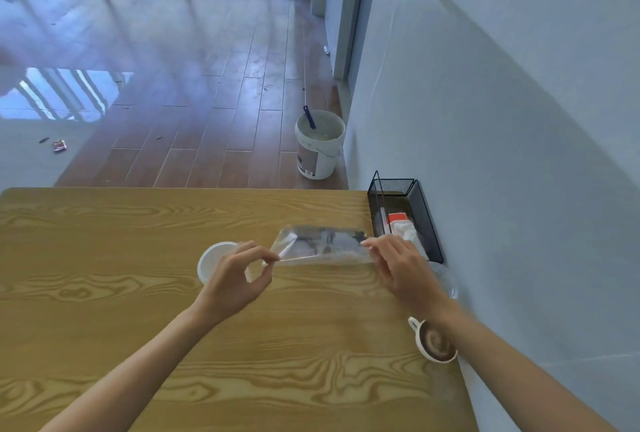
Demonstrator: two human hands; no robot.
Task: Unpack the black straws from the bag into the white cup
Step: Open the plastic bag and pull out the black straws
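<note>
A clear plastic bag (322, 246) with black straws (313, 237) inside is held flat just above the wooden table (138, 293). My left hand (239, 279) pinches the bag's left end between thumb and forefinger. My right hand (398, 265) grips its right end. The white cup (213, 260) stands on the table just left of my left hand, partly hidden behind its fingers. The straws look blurred through the plastic.
A black mesh tray (419, 209) with an orange-capped item and white tissue sits against the wall on the right. A small coffee cup (434, 343) stands under my right forearm, with a clear lid (446, 281) nearby. On the floor beyond the table is a white bucket (318, 144).
</note>
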